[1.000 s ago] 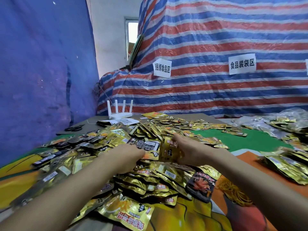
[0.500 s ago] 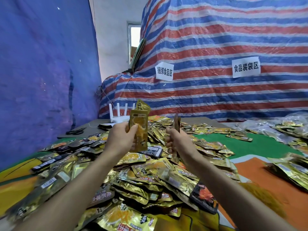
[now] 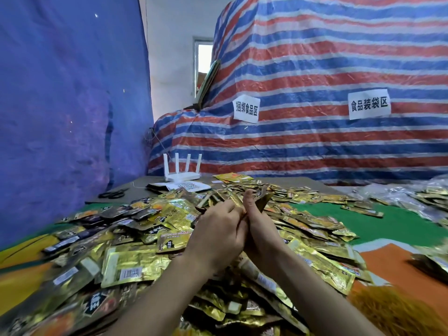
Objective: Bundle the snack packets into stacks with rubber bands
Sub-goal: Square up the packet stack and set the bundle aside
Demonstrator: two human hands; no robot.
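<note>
A big heap of gold and dark foil snack packets (image 3: 135,263) covers the table in front of me. My left hand (image 3: 218,231) and my right hand (image 3: 258,229) are pressed together above the heap, both closed on a few held packets (image 3: 263,198) that stick up edge-on between the fingers. The lower parts of those packets are hidden by my palms. A blurred orange pile of rubber bands (image 3: 388,311) lies at the lower right.
A white router (image 3: 183,174) and a white sheet stand at the table's far side, with black scissors (image 3: 112,194) to their left. More packets in clear bags (image 3: 431,197) lie at the right. Blue and striped tarps close off the back.
My hands picked packets out of the heap, lifted them apart, and have now come together in the middle, pressing the packets into one bunch lower over the pile.
</note>
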